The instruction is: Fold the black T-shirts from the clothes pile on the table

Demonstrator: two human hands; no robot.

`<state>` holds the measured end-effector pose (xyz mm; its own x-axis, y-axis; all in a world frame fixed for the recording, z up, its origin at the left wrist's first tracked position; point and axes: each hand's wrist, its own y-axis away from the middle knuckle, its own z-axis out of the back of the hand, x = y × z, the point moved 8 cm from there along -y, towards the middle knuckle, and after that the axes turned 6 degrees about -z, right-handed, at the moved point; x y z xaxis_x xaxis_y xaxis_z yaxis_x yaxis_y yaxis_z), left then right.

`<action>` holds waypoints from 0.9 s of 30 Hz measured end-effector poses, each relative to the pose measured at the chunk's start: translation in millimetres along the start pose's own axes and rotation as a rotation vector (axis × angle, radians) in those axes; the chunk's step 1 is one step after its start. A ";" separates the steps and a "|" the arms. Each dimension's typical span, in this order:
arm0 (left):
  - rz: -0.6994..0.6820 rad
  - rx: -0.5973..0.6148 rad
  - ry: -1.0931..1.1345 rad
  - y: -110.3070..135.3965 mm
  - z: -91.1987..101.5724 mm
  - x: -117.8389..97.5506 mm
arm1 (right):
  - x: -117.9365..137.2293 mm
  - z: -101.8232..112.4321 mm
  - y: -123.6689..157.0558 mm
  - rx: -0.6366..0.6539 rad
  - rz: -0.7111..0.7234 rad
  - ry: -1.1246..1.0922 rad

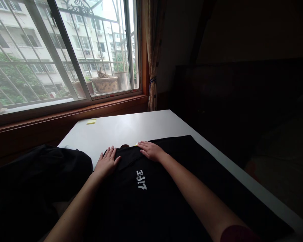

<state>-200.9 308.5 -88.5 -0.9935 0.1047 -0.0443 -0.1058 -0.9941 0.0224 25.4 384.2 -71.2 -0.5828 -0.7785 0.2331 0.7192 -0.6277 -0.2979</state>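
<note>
A black garment with white lettering lies spread over the white table, and I cannot tell which kind of garment it is. My left hand rests flat on its far left edge, fingers stretched out. To the right of the lettering, my right hand also presses flat on the cloth near the far edge, with its fingers extended. Between the hands, a small brown round thing shows just past the cloth edge. A white and yellow bit beside the right fingertips is mostly hidden.
More black cloth is bunched at the left of the table. A yellow slip lies at the table's far left corner. Beyond stand a barred window with flowerpots outside and a tied curtain. The right side is dark.
</note>
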 end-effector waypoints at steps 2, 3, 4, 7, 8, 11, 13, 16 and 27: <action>0.030 0.014 0.001 2.7 0.4 6.8 | -8.7 -0.7 2.6 0.028 -0.035 0.014; 0.038 0.018 0.000 3.6 0.8 8.7 | -13.8 -0.9 4.5 0.041 -0.056 0.024; 0.043 0.021 -0.003 4.3 1.2 9.6 | -19.5 -0.9 6.8 0.053 -0.079 0.035; 0.050 0.020 -0.010 5.7 2.3 8.6 | -41.1 1.0 16.3 0.068 -0.169 0.065; 0.051 0.017 -0.012 6.0 2.6 7.7 | -49.2 2.5 20.3 0.064 -0.202 0.074; 0.054 0.005 -0.017 6.7 4.4 5.8 | -70.8 9.0 33.6 0.041 -0.281 0.097; 0.063 -0.006 -0.023 6.7 6.8 5.7 | -80.3 13.6 41.4 0.025 -0.312 0.109; 0.082 -0.031 -0.042 5.9 14.2 2.8 | -84.5 19.2 48.0 0.001 -0.331 0.121; -0.243 -0.184 -0.049 -30.1 31.1 -140.1 | -46.4 25.4 48.0 -0.064 -0.057 0.090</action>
<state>-59.8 324.6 -52.0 -0.9413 0.3368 0.0226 -0.3358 -0.9275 -0.1645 96.6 390.1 -72.9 -0.6558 -0.7359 0.1686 0.6597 -0.6671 -0.3460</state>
